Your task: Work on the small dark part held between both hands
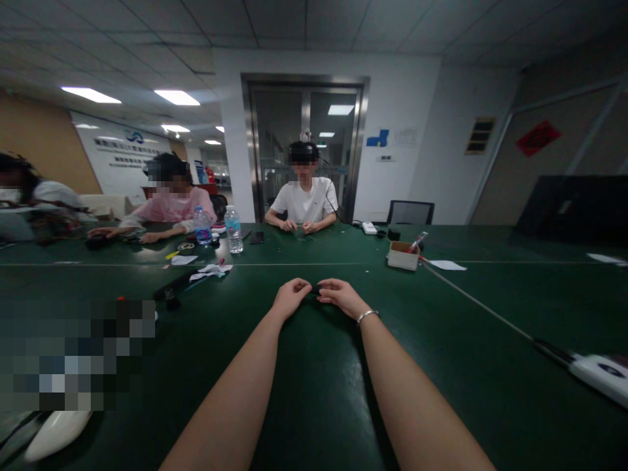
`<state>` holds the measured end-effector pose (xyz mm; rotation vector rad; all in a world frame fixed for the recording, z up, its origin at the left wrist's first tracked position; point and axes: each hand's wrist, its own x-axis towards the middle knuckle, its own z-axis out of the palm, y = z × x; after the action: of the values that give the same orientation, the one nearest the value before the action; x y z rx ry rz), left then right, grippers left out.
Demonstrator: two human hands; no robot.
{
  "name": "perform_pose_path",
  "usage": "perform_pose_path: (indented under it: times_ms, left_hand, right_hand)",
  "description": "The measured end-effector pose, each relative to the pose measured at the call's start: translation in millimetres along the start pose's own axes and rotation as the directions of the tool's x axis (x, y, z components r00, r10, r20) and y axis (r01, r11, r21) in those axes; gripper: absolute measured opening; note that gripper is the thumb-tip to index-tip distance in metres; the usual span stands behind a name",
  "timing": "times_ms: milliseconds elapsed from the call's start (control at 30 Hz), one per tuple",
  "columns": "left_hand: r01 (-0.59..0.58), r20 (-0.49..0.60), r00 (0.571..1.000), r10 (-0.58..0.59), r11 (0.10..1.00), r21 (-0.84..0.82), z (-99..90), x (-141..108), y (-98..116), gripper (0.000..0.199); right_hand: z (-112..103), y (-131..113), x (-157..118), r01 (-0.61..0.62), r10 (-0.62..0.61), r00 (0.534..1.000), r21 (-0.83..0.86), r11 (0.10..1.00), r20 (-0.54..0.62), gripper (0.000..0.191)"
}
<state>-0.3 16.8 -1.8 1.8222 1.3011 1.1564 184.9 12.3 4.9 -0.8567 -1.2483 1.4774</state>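
Between my two hands, just above or on the green table (314, 405), is a small black object (315, 289) whose kind I cannot make out. The fingers of my left hand (293, 297) are closed on its left end. From the other side my right hand (343, 297), with a silver bracelet at the wrist, pinches its right end. Both forearms reach forward from the bottom of the view. My fingers hide much of the object.
Left of my hands lie crumpled white papers (210, 270) and a black long item (174, 284). Two water bottles (234, 230) stand farther back. A small box (403, 256) stands back right; a white power strip (601, 374) lies right. Several people sit around the table.
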Motion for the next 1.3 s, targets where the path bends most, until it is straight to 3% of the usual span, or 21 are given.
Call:
perform_pose_path:
  times_ms: [467, 967, 1300]
  left_hand:
    - [0.042, 0.071, 0.997, -0.038, 0.998, -0.048, -1.4, -2, 5, 0.032]
    - [0.056, 0.073, 0.995, -0.07, 0.982, 0.181, -3.1, -2, 10, 0.048]
    - [0.071, 0.093, 0.992, -0.083, 0.989, 0.129, -2.8, 3, 4, 0.054]
  right_hand:
    - [-1, 1, 1, 0.002, -0.002, 1.0, -0.006, 1.0, -0.008, 0.023]
    - [1, 1, 1, 0.006, -0.006, 1.0, -0.037, 0.999, -0.01, 0.023]
    - [2, -2, -2, 0.015, -0.014, 1.0, -0.036, 0.999, 0.023, 0.025]
